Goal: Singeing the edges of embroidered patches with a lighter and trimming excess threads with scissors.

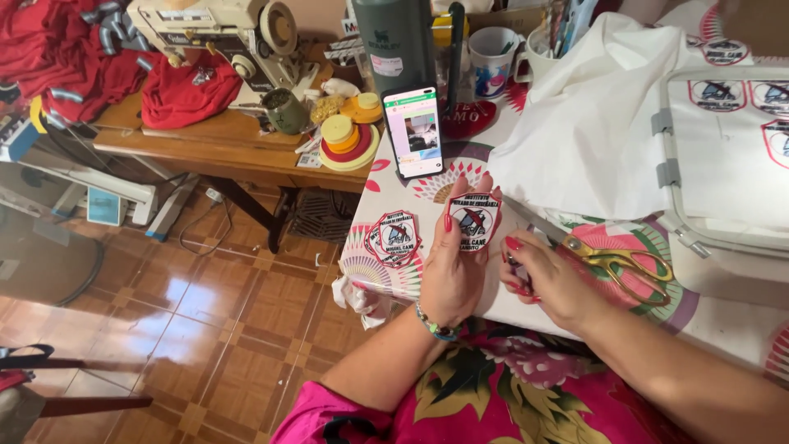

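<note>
Embroidered patch point(475, 220), shield-shaped with a red border, stands upright in the left hand point(454, 267), pinched at its lower edge above the table edge. The right hand point(549, 279) sits just to its right, closed round a small red-handled tool (too hidden to name). Gold scissors point(618, 261) lie on the patterned tablecloth point(448, 177) beyond; finished patches point(394, 238) lie left.

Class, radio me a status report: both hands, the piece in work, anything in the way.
Left hand holds up red-edged embroidered shield patch. Right hand closed on a small red-handled tool. Gold-handled scissors lie just beyond.
</note>
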